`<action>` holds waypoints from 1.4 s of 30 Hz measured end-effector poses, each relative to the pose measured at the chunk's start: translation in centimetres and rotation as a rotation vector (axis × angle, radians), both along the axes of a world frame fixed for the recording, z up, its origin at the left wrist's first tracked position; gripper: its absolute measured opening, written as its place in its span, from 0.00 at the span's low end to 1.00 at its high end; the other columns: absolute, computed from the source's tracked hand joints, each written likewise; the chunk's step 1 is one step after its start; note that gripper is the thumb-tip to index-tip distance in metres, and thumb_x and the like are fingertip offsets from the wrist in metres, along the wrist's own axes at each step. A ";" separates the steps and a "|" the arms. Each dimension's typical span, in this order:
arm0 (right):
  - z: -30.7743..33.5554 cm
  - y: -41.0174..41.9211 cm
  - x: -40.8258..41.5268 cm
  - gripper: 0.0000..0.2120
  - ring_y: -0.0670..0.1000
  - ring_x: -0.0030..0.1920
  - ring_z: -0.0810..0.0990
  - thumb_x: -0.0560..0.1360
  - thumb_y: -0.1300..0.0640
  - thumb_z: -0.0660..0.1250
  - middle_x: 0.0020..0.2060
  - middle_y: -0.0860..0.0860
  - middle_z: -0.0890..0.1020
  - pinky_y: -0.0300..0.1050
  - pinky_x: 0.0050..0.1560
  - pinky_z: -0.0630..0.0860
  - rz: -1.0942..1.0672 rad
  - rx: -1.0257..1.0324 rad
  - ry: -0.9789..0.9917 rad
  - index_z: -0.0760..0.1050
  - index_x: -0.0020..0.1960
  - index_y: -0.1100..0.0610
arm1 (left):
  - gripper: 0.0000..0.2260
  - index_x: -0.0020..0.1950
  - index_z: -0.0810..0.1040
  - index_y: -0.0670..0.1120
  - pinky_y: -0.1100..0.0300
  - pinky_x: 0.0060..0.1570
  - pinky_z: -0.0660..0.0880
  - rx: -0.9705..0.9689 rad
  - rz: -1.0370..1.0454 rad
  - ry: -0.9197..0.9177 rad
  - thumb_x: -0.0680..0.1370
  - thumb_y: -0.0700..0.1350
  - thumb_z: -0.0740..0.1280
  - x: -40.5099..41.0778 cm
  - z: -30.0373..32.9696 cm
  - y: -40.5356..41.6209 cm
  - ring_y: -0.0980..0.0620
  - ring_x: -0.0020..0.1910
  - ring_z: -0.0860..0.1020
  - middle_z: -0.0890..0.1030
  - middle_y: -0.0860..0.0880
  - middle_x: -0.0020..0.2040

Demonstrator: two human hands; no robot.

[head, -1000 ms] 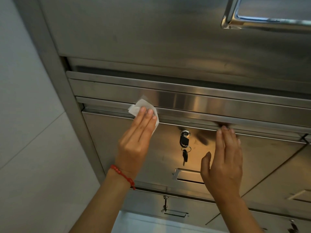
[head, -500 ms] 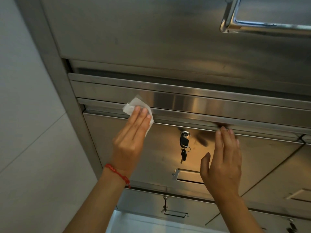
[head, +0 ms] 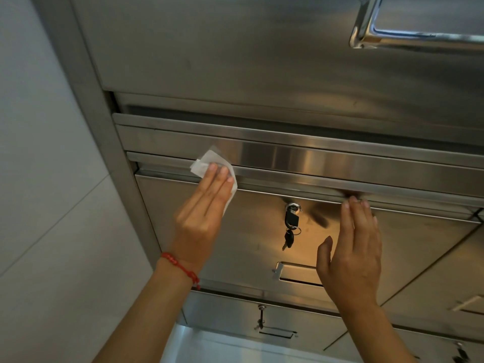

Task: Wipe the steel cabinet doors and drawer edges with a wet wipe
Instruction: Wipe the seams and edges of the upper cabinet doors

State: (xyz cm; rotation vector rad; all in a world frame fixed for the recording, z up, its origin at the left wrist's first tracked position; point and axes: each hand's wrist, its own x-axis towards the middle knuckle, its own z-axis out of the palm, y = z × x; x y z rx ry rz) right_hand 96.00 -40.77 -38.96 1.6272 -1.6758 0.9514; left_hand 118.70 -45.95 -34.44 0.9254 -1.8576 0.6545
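Note:
A steel drawer front (head: pixel 301 155) juts out of the steel cabinet, with its lower edge (head: pixel 288 183) running left to right. My left hand (head: pixel 203 213), a red bracelet on its wrist, presses a white wet wipe (head: pixel 207 163) flat against the left part of that edge with straight fingers. My right hand (head: pixel 353 247) rests straight fingertips under the same edge, further right. Below the edge is a steel door (head: pixel 251 231) with a lock and hanging black keys (head: pixel 290 226).
A large steel panel (head: pixel 235 48) with a chrome handle (head: pixel 408 38) fills the top. A white tiled wall (head: pixel 39 179) stands at the left beside the cabinet frame. Lower down are more steel doors with small handles and another key (head: pixel 260 318).
My left hand has slid the wipe leftward along the drawer's lower edge. My right hand has kept its place under the edge.

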 end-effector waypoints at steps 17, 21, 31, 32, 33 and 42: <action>0.2 0.2 0.0 0.27 0.62 0.70 0.62 0.69 0.66 0.62 0.66 0.67 0.69 0.62 0.67 0.63 0.016 0.005 0.001 0.65 0.68 0.71 | 0.15 0.58 0.77 0.32 0.50 0.60 0.73 0.013 0.023 -0.020 0.72 0.30 0.70 1.6 -0.1 -0.2 0.39 0.61 0.74 0.76 0.37 0.60; 0.3 0.3 0.0 0.27 0.62 0.70 0.62 0.70 0.65 0.62 0.66 0.67 0.69 0.61 0.68 0.62 0.019 0.015 -0.006 0.65 0.68 0.70 | 0.16 0.59 0.76 0.32 0.53 0.63 0.70 0.021 0.066 0.031 0.72 0.29 0.70 3.3 -0.3 -0.5 0.39 0.62 0.72 0.75 0.37 0.61; 0.2 0.2 0.2 0.26 0.62 0.69 0.62 0.72 0.63 0.58 0.66 0.68 0.69 0.62 0.67 0.63 0.021 0.012 -0.007 0.64 0.68 0.71 | 0.15 0.59 0.76 0.32 0.53 0.64 0.69 0.017 0.044 0.003 0.73 0.30 0.69 3.0 -0.3 -0.5 0.40 0.63 0.72 0.75 0.37 0.61; 0.2 0.2 0.2 0.25 0.63 0.69 0.62 0.72 0.62 0.57 0.65 0.68 0.69 0.62 0.66 0.64 0.024 0.012 -0.005 0.63 0.68 0.71 | 0.15 0.59 0.76 0.33 0.54 0.64 0.69 0.010 0.046 -0.011 0.73 0.30 0.68 3.3 -0.2 -0.6 0.40 0.63 0.72 0.75 0.37 0.61; 0.2 0.2 0.1 0.25 0.63 0.69 0.62 0.72 0.62 0.57 0.65 0.68 0.69 0.62 0.66 0.64 0.026 0.010 -0.002 0.63 0.68 0.70 | 0.15 0.59 0.76 0.32 0.54 0.64 0.69 0.007 0.060 -0.018 0.73 0.30 0.68 3.6 -0.2 -0.7 0.40 0.63 0.72 0.75 0.37 0.61; 0.1 0.1 -0.2 0.26 0.62 0.70 0.61 0.72 0.63 0.58 0.66 0.68 0.69 0.62 0.67 0.64 0.036 0.004 0.014 0.62 0.68 0.70 | 0.15 0.57 0.77 0.31 0.55 0.63 0.69 0.011 0.161 0.098 0.72 0.28 0.69 4.5 -0.4 -0.9 0.38 0.60 0.73 0.76 0.35 0.59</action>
